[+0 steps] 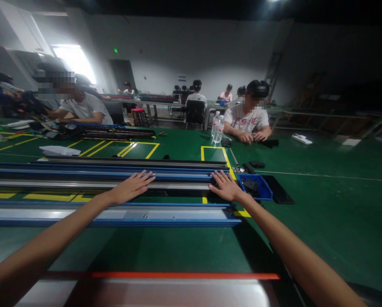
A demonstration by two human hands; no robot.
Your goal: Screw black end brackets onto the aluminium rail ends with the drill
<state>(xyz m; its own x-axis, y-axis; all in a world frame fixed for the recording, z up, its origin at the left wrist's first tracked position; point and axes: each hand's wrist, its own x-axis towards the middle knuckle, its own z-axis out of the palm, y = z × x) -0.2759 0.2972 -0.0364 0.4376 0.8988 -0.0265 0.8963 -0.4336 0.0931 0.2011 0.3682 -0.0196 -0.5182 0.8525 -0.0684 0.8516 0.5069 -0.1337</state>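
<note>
Several long metal rails lie side by side across the green table. My left hand rests with fingers spread over a dark-and-silver rail, palm down. Near that rail's right end, my right hand is also flat with its fingers apart. Blue-edged rails lie just beyond, under or close to my fingertips; exact contact is hard to tell. Closer to me, a wide silver rail with blue edges lies parallel, with small holes in its face. Neither hand is wrapped around anything.
A blue bin of black parts stands right of my right hand, beside a dark flat panel. Water bottles stand farther back. Two people sit across the table. A red-edged panel lies at the near edge.
</note>
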